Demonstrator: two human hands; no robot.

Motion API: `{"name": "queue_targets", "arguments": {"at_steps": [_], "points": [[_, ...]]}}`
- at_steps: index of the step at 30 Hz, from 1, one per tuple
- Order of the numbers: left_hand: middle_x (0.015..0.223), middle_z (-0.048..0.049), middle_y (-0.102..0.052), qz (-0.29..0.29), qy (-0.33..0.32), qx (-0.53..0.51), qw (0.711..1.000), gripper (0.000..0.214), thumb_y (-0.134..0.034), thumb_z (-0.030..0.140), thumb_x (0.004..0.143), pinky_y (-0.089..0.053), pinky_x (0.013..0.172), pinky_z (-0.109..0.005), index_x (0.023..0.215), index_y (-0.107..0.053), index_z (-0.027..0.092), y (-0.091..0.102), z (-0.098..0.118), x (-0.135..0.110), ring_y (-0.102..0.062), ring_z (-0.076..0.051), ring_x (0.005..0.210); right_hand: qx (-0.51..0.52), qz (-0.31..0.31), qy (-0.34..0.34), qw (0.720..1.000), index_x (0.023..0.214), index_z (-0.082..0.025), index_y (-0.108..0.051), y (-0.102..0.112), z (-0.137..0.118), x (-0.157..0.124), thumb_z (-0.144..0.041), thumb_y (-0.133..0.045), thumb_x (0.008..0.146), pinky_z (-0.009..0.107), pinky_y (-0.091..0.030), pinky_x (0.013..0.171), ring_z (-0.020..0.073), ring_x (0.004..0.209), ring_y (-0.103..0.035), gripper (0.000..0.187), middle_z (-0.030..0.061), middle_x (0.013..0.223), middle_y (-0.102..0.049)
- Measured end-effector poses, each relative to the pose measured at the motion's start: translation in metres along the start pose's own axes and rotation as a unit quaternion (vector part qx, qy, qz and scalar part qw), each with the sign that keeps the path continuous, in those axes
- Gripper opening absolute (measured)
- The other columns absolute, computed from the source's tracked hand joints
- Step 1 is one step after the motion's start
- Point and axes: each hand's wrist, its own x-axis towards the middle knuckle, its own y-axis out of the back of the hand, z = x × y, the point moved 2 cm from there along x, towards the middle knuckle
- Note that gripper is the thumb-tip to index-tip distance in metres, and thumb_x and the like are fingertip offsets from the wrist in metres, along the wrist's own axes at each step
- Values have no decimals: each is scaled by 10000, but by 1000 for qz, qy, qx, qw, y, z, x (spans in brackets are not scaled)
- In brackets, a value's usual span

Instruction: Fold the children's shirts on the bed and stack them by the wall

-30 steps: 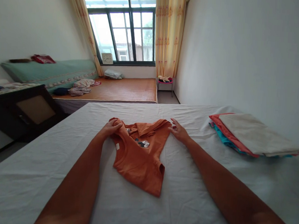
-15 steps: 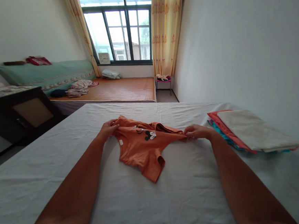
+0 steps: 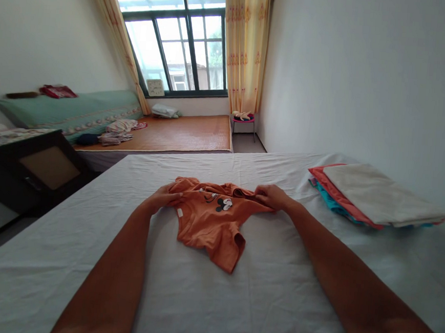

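Observation:
An orange T-shirt (image 3: 206, 221) with a black-and-white cartoon mouse print lies sideways and rumpled on the white bed sheet (image 3: 196, 308). Its neckline with a small white tag faces left, and one sleeve points toward me. My left hand (image 3: 164, 197) is closed on the fabric at the collar end, fingertips partly hidden in the folds. At the hem end, my right hand (image 3: 272, 195) pinches the far layer of the shirt, where the cloth is bunched up. The near layer's hem corner lies just below that hand.
To the right, a stack of folded clothes (image 3: 382, 194), cream on top with red and teal below, rests on the bed. Beyond are another bed with a brown mat (image 3: 187, 130), a dark cabinet (image 3: 37, 172) at left, a small pink stool (image 3: 244, 119), and a white wall (image 3: 360, 85) on the right.
My right hand has moved left from the hem corner to the bunched far layer. The front fold has slackened, and my left hand has shifted slightly down at the collar end.

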Motion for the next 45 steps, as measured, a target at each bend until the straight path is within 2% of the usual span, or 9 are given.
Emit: {"name": "queue_targets", "arguments": {"at_steps": [4, 7, 10, 16, 21, 24, 30, 39, 45], "points": [[1063, -107, -674, 144, -29, -119, 982, 619, -806, 178, 583, -553, 691, -285, 1169, -605, 168, 5, -3, 15, -673, -225, 879, 263, 55, -76, 960, 800, -199, -606, 10, 14, 2, -319, -617, 749, 230, -408, 532, 128, 567, -519, 130, -14, 629, -592], [1288, -84, -543, 269, -136, -239, 923, 713, -716, 107, 662, -516, 850, -248, 1302, -468, 301, 5, 5, 23, -628, -146, 1041, 484, 177, -151, 844, 831, -216, -533, 18, 29, 2, -332, -627, 734, 230, -452, 527, 124, 577, -547, 178, -13, 677, -596], [1427, -55, -426, 251, -174, -231, 924, 676, -722, 140, 684, -459, 940, -252, 1279, -483, 354, -4, 13, 23, -554, -139, 1177, 558, 260, -181, 767, 896, -240, -496, 21, 44, -1, -312, -650, 702, 270, -520, 621, 155, 764, -628, 258, 35, 960, -656], [1062, -104, -692, -39, -109, 22, 993, 398, -757, 394, 694, -497, 816, -315, 1035, -709, 195, -40, 26, 4, -645, -233, 968, 359, 288, -223, 860, 989, -212, -566, 22, 60, -11, -425, -619, 721, 279, -507, 677, 187, 893, -610, 346, 82, 1072, -649], [924, -39, -706, -271, -112, 277, 915, 450, -857, 351, 499, -486, 737, -288, 917, -741, 231, -71, 36, -12, -643, -230, 846, 246, 28, -72, 966, 920, -167, -690, 25, 47, -18, -468, -708, 681, 314, -492, 737, 193, 812, -599, 384, 51, 865, -675], [896, -26, -661, -263, -143, 405, 864, 442, -837, 341, 483, -446, 664, -251, 887, -711, 217, -83, 35, -12, -601, -194, 774, 172, -64, 31, 983, 918, -180, -735, 28, 43, -23, -377, -792, 576, 324, -477, 826, 218, 891, -606, 399, 42, 911, -681], [748, -19, -607, -200, -162, 517, 816, 156, -664, 262, 602, -357, 542, -241, 733, -623, 186, -100, 21, -8, -526, -149, 631, 123, 66, 1, 990, 754, -218, -749, 31, 51, -20, -203, -634, 644, 391, -451, 932, 250, 948, -630, 160, 60, 928, -721], [644, 16, -534, -160, -147, 361, 907, 69, -567, 241, 679, -364, 523, -240, 718, -548, 187, -88, 30, -9, -474, -123, 561, 137, 180, 27, 974, 780, -236, -754, 45, 22, -17, -369, -689, 720, 421, -390, 991, 262, 1021, -599, 160, 60, 967, -718], [610, 17, -541, -229, -88, 187, 951, 282, -746, 391, 648, -349, 479, -224, 729, -578, 180, -54, 54, -27, -474, -109, 526, 296, -114, -52, 947, 731, -142, -702, 51, 22, -38, -603, -641, 748, 312, -469, 742, 198, 772, -620, 465, 59, 780, -694]]}}
